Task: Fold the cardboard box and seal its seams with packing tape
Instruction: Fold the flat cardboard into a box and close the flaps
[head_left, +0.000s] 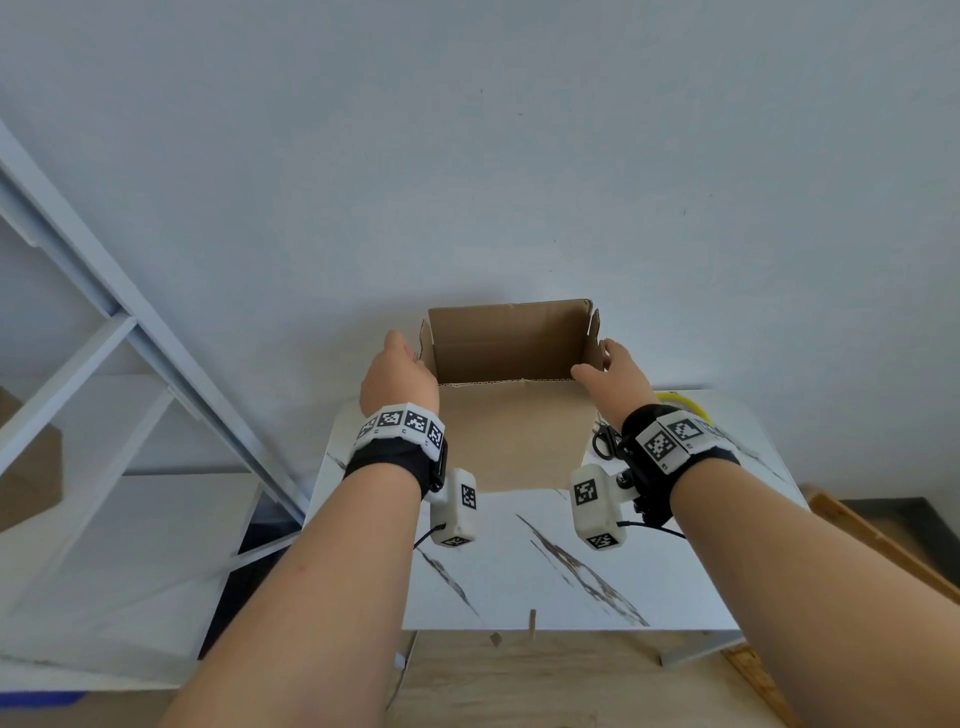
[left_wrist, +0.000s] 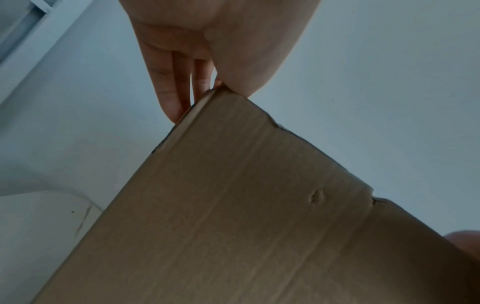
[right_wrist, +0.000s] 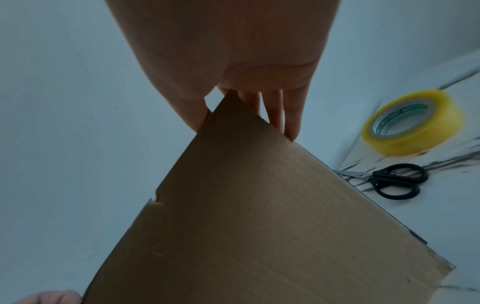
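Observation:
An open-topped brown cardboard box (head_left: 511, 431) is held up in front of the wall, above the far part of the table. My left hand (head_left: 397, 374) pinches its upper left corner, thumb on the near panel and fingers (left_wrist: 179, 82) along the left side. My right hand (head_left: 613, 371) pinches the upper right corner the same way, fingers (right_wrist: 275, 111) down the outer side. The wrist views show the near panel (left_wrist: 246, 216) (right_wrist: 246, 216) from below. A yellow packing tape roll (right_wrist: 413, 123) lies flat on the table to the right of the box.
Black-handled scissors (right_wrist: 389, 181) lie on the white marbled table (head_left: 519, 571) beside the tape roll (head_left: 685, 402). A white shelf frame (head_left: 104, 312) stands at the left with cardboard (head_left: 31, 467) on it. Wooden boards (head_left: 857, 545) lean at the right.

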